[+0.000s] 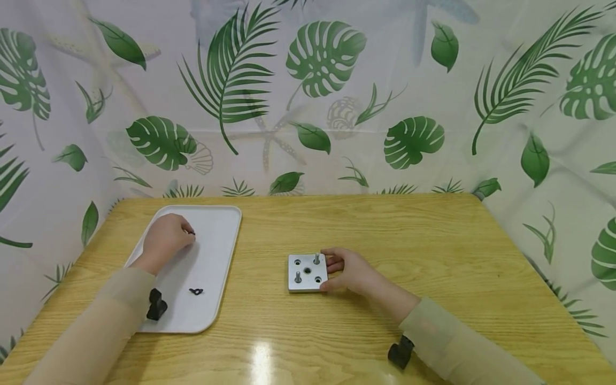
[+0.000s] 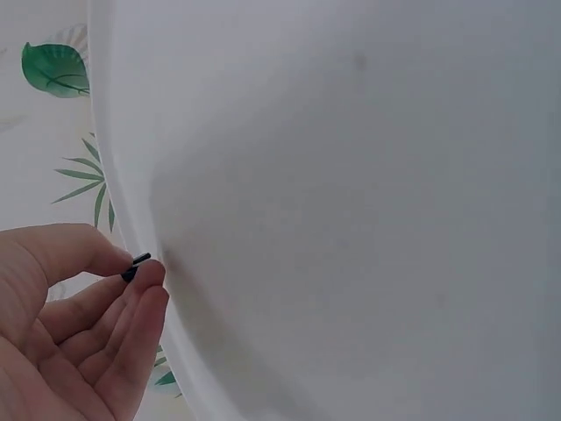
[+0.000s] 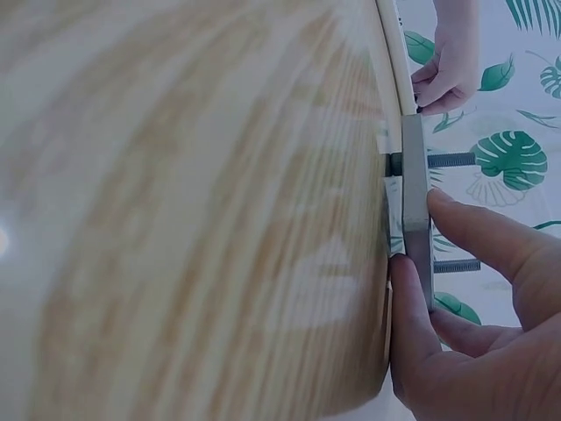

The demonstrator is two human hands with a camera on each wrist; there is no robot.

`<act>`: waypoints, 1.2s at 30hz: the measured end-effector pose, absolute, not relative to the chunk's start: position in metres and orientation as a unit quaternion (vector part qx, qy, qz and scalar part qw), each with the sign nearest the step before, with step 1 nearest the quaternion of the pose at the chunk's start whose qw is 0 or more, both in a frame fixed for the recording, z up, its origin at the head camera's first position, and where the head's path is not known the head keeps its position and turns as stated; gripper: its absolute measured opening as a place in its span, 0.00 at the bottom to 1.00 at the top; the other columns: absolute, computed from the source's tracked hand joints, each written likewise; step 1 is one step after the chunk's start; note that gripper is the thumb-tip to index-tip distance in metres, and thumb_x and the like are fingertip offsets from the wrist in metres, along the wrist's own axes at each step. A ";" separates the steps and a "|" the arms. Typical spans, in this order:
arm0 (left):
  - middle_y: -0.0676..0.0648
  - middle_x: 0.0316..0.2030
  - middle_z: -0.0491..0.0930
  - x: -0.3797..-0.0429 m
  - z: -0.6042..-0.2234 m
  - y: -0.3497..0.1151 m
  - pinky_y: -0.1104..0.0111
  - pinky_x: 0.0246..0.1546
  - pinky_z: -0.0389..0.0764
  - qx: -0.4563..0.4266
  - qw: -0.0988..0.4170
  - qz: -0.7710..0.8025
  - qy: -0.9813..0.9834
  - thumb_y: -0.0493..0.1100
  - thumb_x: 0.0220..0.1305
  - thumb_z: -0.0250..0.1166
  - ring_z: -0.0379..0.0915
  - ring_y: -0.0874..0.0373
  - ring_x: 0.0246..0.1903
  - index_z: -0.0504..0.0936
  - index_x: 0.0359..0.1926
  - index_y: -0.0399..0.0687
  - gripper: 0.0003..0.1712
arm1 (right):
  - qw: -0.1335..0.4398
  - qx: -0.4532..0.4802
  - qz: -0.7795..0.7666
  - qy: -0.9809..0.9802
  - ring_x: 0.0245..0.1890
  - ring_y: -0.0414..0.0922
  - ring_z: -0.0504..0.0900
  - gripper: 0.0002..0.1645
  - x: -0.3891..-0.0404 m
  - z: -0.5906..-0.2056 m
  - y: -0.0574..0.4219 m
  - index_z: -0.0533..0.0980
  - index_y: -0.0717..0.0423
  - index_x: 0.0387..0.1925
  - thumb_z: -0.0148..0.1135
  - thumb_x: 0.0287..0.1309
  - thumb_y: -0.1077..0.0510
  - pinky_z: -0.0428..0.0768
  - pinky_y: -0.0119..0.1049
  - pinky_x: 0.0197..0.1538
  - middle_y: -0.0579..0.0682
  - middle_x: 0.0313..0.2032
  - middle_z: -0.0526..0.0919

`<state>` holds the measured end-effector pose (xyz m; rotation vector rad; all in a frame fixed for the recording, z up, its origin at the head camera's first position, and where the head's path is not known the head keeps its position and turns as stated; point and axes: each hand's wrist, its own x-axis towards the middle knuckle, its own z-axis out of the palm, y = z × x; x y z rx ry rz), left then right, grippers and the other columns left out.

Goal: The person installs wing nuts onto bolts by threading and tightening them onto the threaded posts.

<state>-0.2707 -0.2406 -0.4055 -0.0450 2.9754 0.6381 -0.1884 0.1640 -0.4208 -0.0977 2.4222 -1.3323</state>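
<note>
Over the white tray (image 1: 210,251), my left hand (image 1: 166,238) pinches a small black wing nut (image 2: 135,266) between thumb and fingertips; the fingers hide part of it. Another black wing nut (image 1: 196,291) lies on the tray, nearer to me. To the right of the tray, my right hand (image 1: 351,271) grips the right side of a square silver metal plate (image 1: 308,283), thumb and fingers at its edges. Two threaded bolts, one at the far right (image 1: 317,259) and one at the near left (image 1: 298,277), stand upright through the plate. Its other holes show no bolts.
A wood-grain table (image 1: 385,224) carries the tray and the plate. Behind and at both sides hangs a leaf-patterned cloth (image 1: 346,171). Each wrist wears a small black camera, one at the left sleeve (image 1: 156,305) and one at the right sleeve (image 1: 401,352).
</note>
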 end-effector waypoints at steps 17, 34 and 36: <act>0.37 0.46 0.89 -0.268 -0.407 -0.223 0.73 0.31 0.85 -0.080 0.133 0.445 0.882 0.39 0.73 0.66 0.82 0.67 0.26 0.82 0.61 0.29 0.21 | 0.185 -0.033 -0.481 0.857 0.57 0.53 0.84 0.50 -0.189 -0.425 0.166 0.69 0.66 0.74 0.82 0.50 0.70 0.83 0.42 0.60 0.63 0.59 0.82; 0.56 0.29 0.88 -0.266 -0.401 -0.201 0.74 0.35 0.88 -0.067 0.174 0.546 0.817 0.35 0.76 0.63 0.84 0.70 0.28 0.77 0.66 0.25 0.23 | 0.189 -0.030 -0.481 0.856 0.57 0.53 0.83 0.50 -0.191 -0.424 0.165 0.69 0.65 0.74 0.82 0.50 0.70 0.82 0.42 0.60 0.63 0.60 0.82; 0.55 0.30 0.88 -0.266 -0.401 -0.200 0.74 0.36 0.88 -0.065 0.176 0.549 0.815 0.36 0.76 0.63 0.85 0.70 0.28 0.77 0.66 0.25 0.23 | 0.190 -0.031 -0.480 0.856 0.57 0.53 0.83 0.50 -0.191 -0.425 0.165 0.69 0.66 0.74 0.82 0.50 0.70 0.83 0.41 0.59 0.63 0.60 0.82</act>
